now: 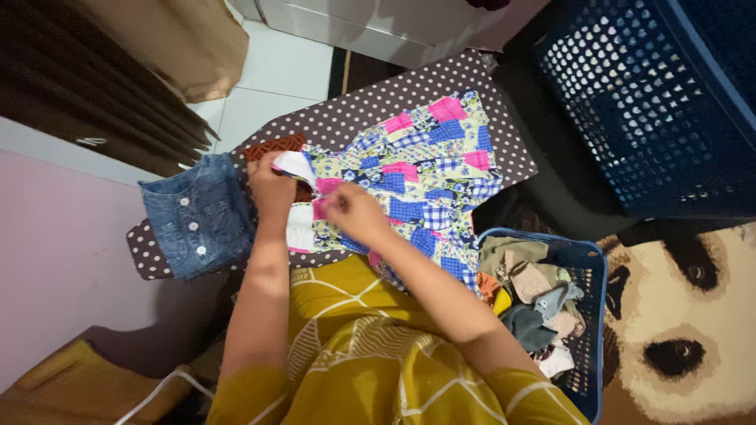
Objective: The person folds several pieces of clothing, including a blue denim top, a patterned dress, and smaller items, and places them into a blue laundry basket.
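Centrally in the frame, both the left hand [272, 187] and right hand [354, 214] pinch the patchwork garment's [429, 169] white-lined edge on the dotted surface [370, 102], denim piece [197, 216] at left.

Patchwork garment [429, 169]: blue gingham, pink and yellow floral squares. Ironing board cover [370, 106]: brown with white polka dots. Denim garment [197, 216]: blue, white buttons. Laundry basket [592, 283]: blue, holding clothes [528, 303] in beige, olive, grey and orange. Large perforated basket [646, 102]: dark blue. Sleeves [378, 354]: mustard yellow, white line pattern.
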